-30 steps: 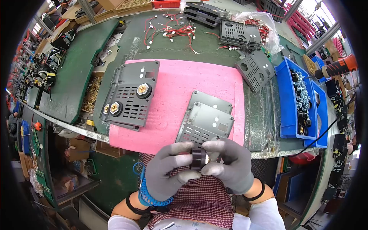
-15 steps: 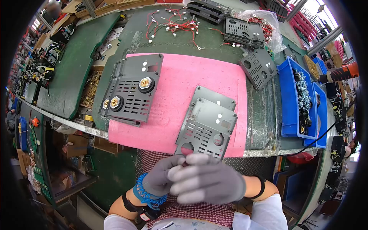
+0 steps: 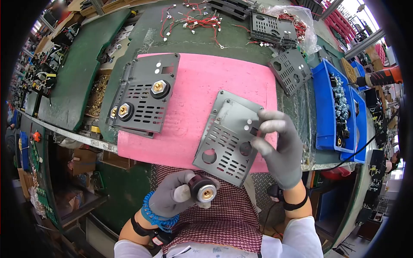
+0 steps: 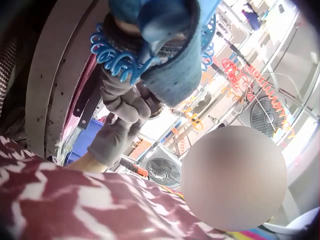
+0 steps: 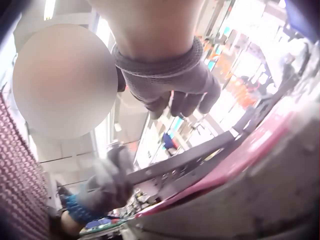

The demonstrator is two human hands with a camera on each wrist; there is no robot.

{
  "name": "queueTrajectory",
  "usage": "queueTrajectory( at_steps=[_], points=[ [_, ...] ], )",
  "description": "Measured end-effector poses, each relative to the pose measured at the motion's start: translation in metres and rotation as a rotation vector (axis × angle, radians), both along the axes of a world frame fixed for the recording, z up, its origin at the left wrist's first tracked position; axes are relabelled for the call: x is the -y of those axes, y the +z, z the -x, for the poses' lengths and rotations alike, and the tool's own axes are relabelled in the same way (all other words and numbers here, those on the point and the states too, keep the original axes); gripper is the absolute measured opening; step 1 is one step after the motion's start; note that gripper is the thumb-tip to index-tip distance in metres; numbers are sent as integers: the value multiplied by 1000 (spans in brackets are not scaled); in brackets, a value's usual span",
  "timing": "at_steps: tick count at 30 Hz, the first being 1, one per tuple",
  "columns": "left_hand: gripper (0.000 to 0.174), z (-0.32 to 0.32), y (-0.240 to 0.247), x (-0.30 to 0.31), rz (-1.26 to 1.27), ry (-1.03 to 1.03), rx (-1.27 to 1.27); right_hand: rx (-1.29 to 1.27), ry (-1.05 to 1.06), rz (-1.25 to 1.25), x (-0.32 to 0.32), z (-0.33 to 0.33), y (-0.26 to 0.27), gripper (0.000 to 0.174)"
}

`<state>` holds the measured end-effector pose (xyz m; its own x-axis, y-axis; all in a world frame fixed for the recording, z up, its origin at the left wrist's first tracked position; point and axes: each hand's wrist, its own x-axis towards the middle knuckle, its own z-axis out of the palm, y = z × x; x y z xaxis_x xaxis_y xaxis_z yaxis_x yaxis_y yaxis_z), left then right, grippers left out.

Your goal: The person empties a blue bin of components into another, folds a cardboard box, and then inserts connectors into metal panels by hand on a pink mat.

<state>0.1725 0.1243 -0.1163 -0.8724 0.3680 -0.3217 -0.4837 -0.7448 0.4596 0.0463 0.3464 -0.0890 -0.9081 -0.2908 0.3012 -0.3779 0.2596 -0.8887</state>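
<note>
My gloved left hand (image 3: 174, 193) grips a black round terminal (image 3: 203, 189) with a brass threaded centre and a silver ring, in front of the lap. Just beyond it lie two grey slotted metal plates (image 3: 232, 116), stacked a little out of line at the pink mat's front edge; the upper one has two large round holes. Over their right edge is my gloved right hand (image 3: 282, 148), its thumb and fingers spread apart with nothing between them. The right wrist view shows those fingers (image 5: 185, 102) hanging loosely above the plate edge. Both gloves appear in the left wrist view.
On the pink mat (image 3: 189, 86), at left, more grey plates (image 3: 146, 103) carry fitted brass-centred terminals. Blue bins (image 3: 320, 112) of hardware stand at right beside an orange-and-black power driver (image 3: 380, 77). Red wires (image 3: 198, 26) and more plates (image 3: 271, 30) lie at the back.
Both hands were together around the terminal. Now the right hand has moved away, up and right to the plates' edge, while the left keeps the terminal, its brass face turned into view.
</note>
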Motion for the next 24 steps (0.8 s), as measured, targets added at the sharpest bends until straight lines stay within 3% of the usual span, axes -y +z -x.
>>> queueTrajectory(
  at_steps=[2,3,4,5,11,12,14,18,22,24],
  points=[
    [62,-2,-13,-1,20,-22,14,-106,429,-65,6,-11,8,27],
    [50,-3,-21,-2,-51,-33,8,-216,547,-69,19,-18,14,32],
    [38,-4,-24,-2,-122,-45,0,-309,523,-194,25,-30,15,33],
    [76,-6,-23,1,30,-98,22,-379,472,-208,27,-36,9,34],
    [91,0,-16,-2,-81,-178,109,-393,457,-193,30,-39,-3,38],
    [91,-1,-15,-3,-78,-176,113,-355,461,-199,31,-38,-1,38],
    [66,-2,-12,-6,-91,-103,75,-303,493,-242,30,-42,-5,38],
    [66,-15,-32,3,-154,-83,50,-416,483,-151,30,-37,-4,33],
    [61,-28,-71,20,-179,-250,21,-362,96,-421,18,24,-26,27],
    [57,-29,-83,10,-40,-82,98,-371,131,-461,22,28,-40,27]
  ],
)
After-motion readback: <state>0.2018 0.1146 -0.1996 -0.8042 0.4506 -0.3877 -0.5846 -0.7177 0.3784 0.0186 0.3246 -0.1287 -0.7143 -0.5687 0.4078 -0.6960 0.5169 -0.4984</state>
